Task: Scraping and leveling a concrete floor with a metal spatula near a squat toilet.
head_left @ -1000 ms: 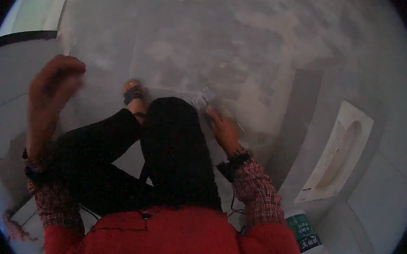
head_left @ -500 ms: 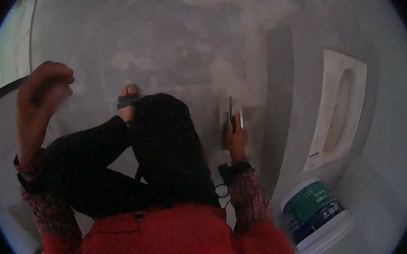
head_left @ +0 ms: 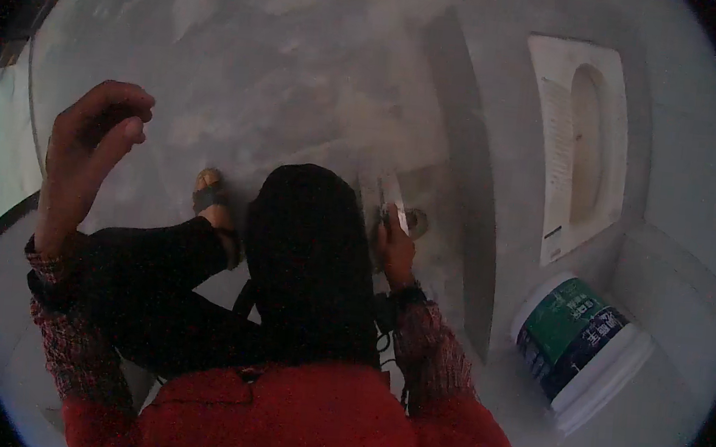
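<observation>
Against the grey, cement-like floor [head_left: 244, 69], my right hand [head_left: 395, 248] is closed round the handle of a flat metal trowel [head_left: 391, 191]. Its blade lies low beside my right knee, pointing away from me. A small dark round opening or ring [head_left: 416, 222] shows just right of the trowel. My left hand [head_left: 93, 136] is raised off to the left above my bent leg. Its fingers curl loosely, the thumb stands apart from them, and nothing is in it.
A raised step [head_left: 473, 174] runs along the right of the floor. On it lies a white squat toilet pan [head_left: 582, 149], partly covered by a printed sheet [head_left: 557, 164]. A white bucket [head_left: 581, 345] with a green and dark blue label stands near right. My sandalled foot [head_left: 209, 193] is ahead.
My right hand has drawn the trowel slightly left and toward me, near my knee. My left hand has risen a little and turned. The view has shifted, moving the toilet pan up and the bucket rightward.
</observation>
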{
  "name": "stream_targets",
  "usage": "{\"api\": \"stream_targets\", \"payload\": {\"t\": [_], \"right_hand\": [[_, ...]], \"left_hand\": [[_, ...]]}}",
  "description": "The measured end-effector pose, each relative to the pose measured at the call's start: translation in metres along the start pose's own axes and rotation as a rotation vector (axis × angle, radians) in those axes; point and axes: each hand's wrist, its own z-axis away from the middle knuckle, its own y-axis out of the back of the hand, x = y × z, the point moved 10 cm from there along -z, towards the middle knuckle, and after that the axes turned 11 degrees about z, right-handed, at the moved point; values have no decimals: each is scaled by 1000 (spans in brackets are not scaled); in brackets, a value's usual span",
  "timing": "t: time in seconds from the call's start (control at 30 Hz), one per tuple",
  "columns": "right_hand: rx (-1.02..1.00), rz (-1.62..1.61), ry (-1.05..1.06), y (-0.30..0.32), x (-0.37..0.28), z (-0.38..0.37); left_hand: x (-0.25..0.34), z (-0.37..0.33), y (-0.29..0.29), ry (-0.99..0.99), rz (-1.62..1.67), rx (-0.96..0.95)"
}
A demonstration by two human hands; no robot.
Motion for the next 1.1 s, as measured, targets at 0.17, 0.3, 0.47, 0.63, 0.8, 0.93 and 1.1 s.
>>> {"api": "stream_targets", "payload": {"t": [0.17,0.3,0.47,0.63,0.8,0.93,1.1], "right_hand": [[-223,-34,-318,24,-10,-51],[-159,221,-210,11,10,-32],[-51,-61,-196,27,13,-32],[-139,-58,-267,16,20,-12],[-95,-73,-145,25,25,-47],[-246,-92,-118,41,1,-57],[64,144,75,69,29,-32]], "left_hand": [[-6,-7,-3,16,-9,-41],[-3,-14,-8,21,2,-30],[-9,-22,-4,13,-24,-18],[-4,-30,-4,29,-12,-33],[0,-39,-9,16,-8,-40],[-7,-34,-2,64,-6,-30],[-18,-29,20,90,-23,57]]}}
